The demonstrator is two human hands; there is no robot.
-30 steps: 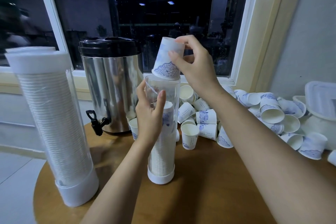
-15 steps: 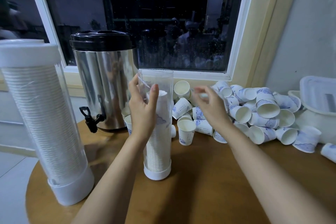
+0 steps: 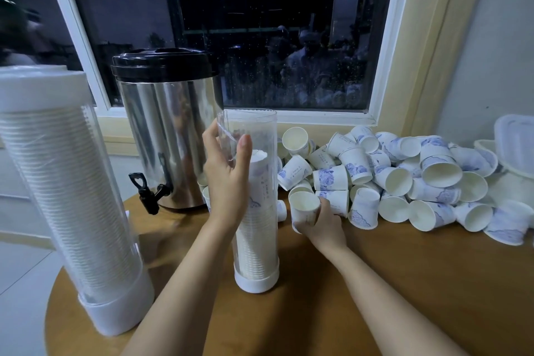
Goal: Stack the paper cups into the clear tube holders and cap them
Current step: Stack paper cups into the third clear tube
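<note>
A clear tube holder [image 3: 257, 240] stands upright on the round wooden table [image 3: 375, 283], its top uncapped and a stack of paper cups filling it to about two thirds. My left hand [image 3: 228, 182] grips the tube near its upper part. To the right, my right hand [image 3: 320, 222] holds one upright paper cup [image 3: 303, 208] at the near edge of a pile of loose blue-patterned cups [image 3: 404, 179]. At the left stands a second tube holder [image 3: 66, 196], full of cups and closed with a white cap.
A steel drinks urn [image 3: 167, 130] with a black lid and tap stands behind the tubes by the window. White lidded plastic containers [image 3: 514, 150] sit at the far right against the wall. The table's left edge drops to the floor.
My right hand dropped a cup into the open tube, then moved down and right to the pile and took hold of another cup. My left hand kept its grip on the tube.
</note>
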